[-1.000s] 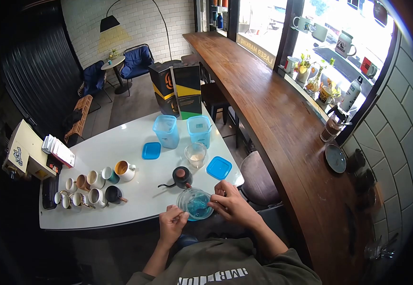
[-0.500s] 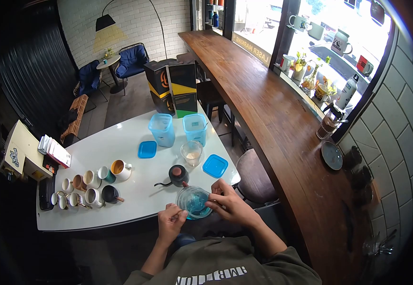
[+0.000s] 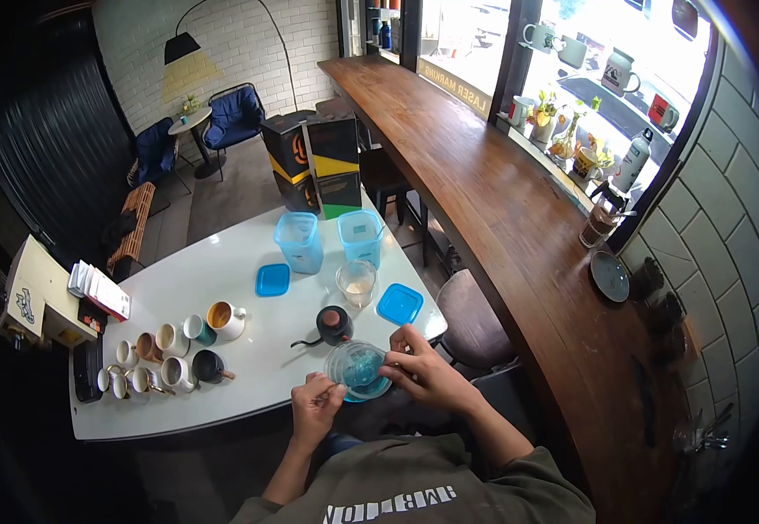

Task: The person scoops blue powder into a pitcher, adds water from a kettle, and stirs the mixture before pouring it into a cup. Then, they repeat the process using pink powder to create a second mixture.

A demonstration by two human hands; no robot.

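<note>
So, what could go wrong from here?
Two things, as I see it. The clear vessel with blue contents is at the near edge of the white table in this view, with the left hand and right hand at its rim; a slip might spill blue onto the dark shirt. The black kettle is close behind the vessel, so a backward nudge might knock it.
</note>
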